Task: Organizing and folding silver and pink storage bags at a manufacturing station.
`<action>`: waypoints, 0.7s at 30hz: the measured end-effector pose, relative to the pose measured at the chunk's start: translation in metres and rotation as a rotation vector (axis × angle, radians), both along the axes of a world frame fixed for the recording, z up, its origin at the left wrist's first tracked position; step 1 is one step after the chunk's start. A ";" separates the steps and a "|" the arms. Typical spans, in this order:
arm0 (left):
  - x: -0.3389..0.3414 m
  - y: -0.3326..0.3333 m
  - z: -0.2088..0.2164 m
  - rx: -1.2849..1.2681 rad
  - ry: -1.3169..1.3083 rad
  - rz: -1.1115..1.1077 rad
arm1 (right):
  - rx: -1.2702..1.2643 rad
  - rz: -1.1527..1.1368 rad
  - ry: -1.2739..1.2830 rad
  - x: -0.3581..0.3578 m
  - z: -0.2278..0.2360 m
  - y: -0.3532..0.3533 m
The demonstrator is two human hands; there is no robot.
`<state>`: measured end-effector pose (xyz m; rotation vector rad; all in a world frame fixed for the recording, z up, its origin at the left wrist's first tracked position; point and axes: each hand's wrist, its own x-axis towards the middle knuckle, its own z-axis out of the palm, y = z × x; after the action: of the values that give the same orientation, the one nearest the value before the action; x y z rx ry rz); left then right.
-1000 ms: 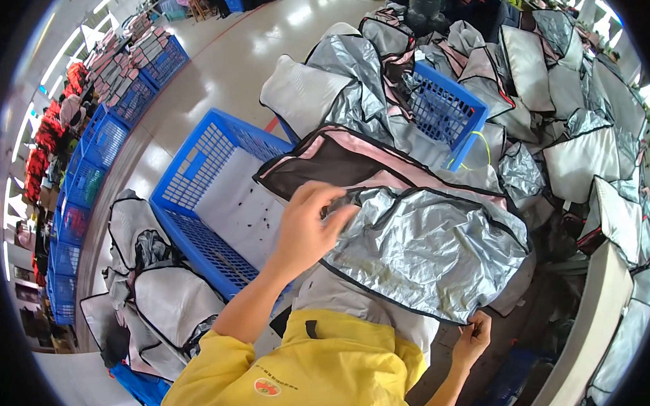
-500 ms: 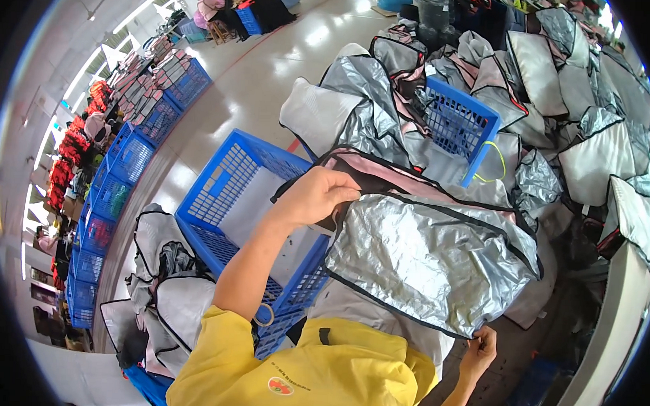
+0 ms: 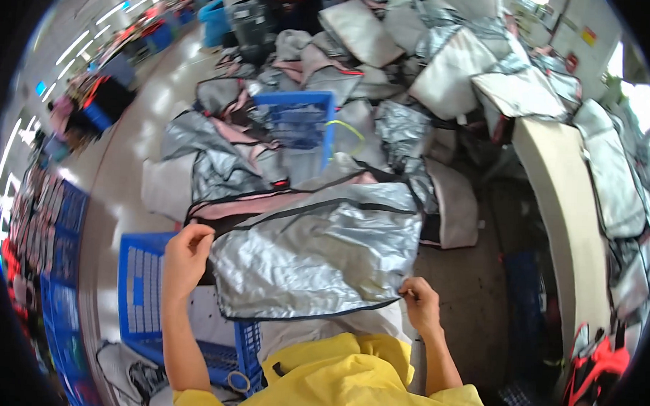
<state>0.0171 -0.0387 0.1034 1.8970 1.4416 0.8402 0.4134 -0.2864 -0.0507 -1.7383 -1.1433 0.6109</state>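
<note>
A silver foil-lined bag piece (image 3: 316, 256) with dark edging lies spread across my lap, its pink and black inner side showing along the far edge. At its left end my left hand (image 3: 189, 252) is closed in a pinch on the black-trimmed edge. My right hand (image 3: 420, 299) pinches the near right corner, fingers closed on the dark binding. Below the left forearm stands a blue plastic crate (image 3: 143, 286) with a pale sheet (image 3: 210, 317) inside, partly covered by the arm.
Another blue crate (image 3: 329, 135) with a yellow-green strap stands ahead among heaped silver and grey bag pieces (image 3: 370, 36). A long beige panel edge (image 3: 564, 233) runs down the right side. Blue crates (image 3: 60, 315) line the far left. A red-orange item (image 3: 598, 370) lies lower right.
My view has swung to the right, so the scene shifts left in the picture. The silver piece now lies more level before me, with both hands still at its edges.
</note>
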 end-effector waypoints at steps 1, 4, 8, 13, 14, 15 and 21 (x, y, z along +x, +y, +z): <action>0.014 0.001 0.007 0.000 -0.012 -0.038 | -0.038 0.001 -0.002 -0.002 0.004 0.001; 0.044 0.004 0.010 0.146 0.112 -0.130 | -0.041 -0.027 0.007 -0.004 0.008 -0.007; 0.092 -0.002 0.005 0.446 0.367 -0.312 | -0.062 0.016 0.030 0.000 0.011 -0.015; 0.124 -0.068 -0.065 0.174 0.732 -0.809 | 0.033 -0.048 0.341 0.020 0.005 -0.036; 0.121 -0.078 -0.087 0.226 0.654 -0.816 | 0.069 -0.118 0.339 0.026 0.002 -0.037; 0.119 -0.086 -0.104 0.277 0.577 -0.814 | 0.132 -0.193 0.306 0.027 0.006 -0.030; 0.128 -0.105 -0.134 0.231 0.480 -0.703 | 0.244 -0.407 0.493 0.024 0.035 -0.004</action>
<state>0.1455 -0.1437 -0.0309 2.6621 0.8023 0.2218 0.4379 -0.2905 -0.0157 -1.4419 -0.4797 0.5748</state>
